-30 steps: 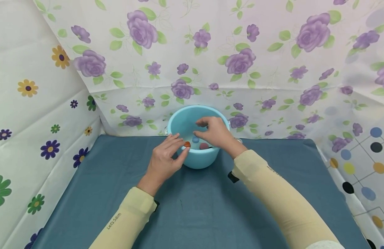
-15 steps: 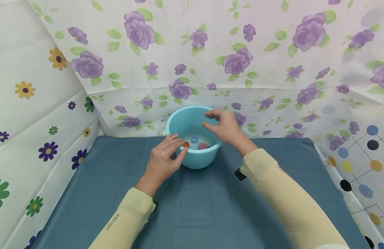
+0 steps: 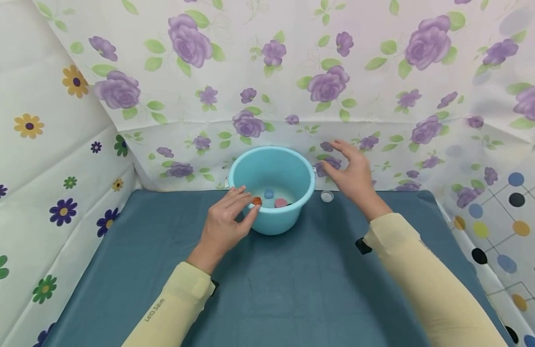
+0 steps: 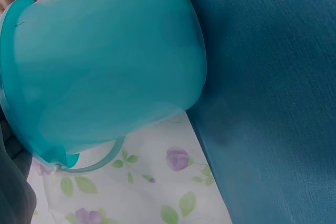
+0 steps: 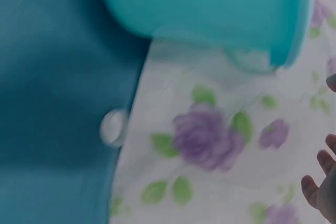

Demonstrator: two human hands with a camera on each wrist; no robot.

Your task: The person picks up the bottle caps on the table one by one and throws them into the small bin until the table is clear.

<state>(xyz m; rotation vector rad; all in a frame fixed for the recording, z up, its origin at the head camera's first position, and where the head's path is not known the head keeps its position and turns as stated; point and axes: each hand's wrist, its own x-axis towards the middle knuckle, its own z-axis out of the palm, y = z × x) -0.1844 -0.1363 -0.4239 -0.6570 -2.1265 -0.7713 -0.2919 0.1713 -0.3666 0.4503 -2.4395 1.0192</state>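
Note:
A light blue bucket (image 3: pixel 271 224) stands upright at the table's back edge. Inside, near its bottom, lie a blue round piece (image 3: pixel 269 193), a pink one (image 3: pixel 280 203) and an orange one (image 3: pixel 257 201). My left hand (image 3: pixel 224 219) rests at the bucket's left front rim, fingers fairly straight, the thumb tip over the rim. My right hand (image 3: pixel 354 176) is held in the air right of the bucket, thumb and fingers spread apart, nothing between them. Below and left of it a small white round cap (image 3: pixel 327 196) lies on the table, also visible in the right wrist view.
A dark blue cloth (image 3: pixel 284 289) covers the table. Behind it hangs a sheet with purple roses (image 3: pixel 247 124), close to the bucket. Patterned sheets also bound the left and right sides. The bucket's handle (image 4: pixel 100 163) hangs down at its side.
My right hand has moved from over the bucket's opening out to the right, past the rim, uncovering the white cap. My left hand has stayed at the rim.

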